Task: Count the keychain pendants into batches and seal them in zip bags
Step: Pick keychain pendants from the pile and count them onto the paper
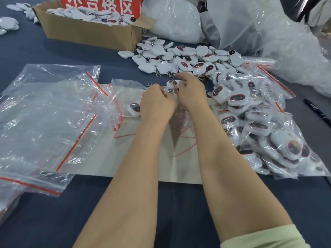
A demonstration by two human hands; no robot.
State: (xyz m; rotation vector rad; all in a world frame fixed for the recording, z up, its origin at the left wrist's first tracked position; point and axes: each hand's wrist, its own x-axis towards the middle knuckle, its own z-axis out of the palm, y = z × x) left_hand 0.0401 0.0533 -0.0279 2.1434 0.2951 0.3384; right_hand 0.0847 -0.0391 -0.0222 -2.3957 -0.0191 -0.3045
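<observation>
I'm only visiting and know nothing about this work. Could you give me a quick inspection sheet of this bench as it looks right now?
Surface: dark blue table, with a grey sheet lying under the forearms.
Job's things: loose pendants heaped at the back; filled bags piled on the right; empty bags spread on the left; one zip bag between the hands.
Clutter: black pen near the right edge; cardboard box of pendants at the back left, with a red sign above it.
Hands: left hand and right hand both pinch the zip bag near its red strip.
Cables: nothing seen.
Surroundings: large plastic sacks at the back right.
</observation>
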